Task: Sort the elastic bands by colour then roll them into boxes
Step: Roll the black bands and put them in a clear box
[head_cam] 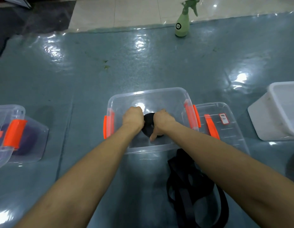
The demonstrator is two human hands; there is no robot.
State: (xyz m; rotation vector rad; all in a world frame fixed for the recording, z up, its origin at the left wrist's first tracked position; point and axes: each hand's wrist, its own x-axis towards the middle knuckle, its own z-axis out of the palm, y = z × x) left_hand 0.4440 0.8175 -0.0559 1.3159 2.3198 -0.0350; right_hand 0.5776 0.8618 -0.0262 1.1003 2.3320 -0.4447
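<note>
**Both hands on black roll in clear box**

Left hand [133, 117] fingers [136, 109] curl tight round a rolled black band [148, 122]. Right hand [161, 122] grips its other side, one finger [153, 137] poking down. Roll sits inside the clear box [149, 91] w/ orange latches, frame centre. Box lid [228, 127] lies just right of it. Loose black bands [192, 186] lie lower centre-right on the floor. Second clear box [19, 129] w/ purple roll at left edge; white tub [278, 112] right; spray bottle [182, 23] top right.

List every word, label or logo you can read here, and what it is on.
Handwritten label on the clear lid: two lines, too blurred to read.
Round logo on the green spray bottle: too small to read.
No other text shows.
</note>
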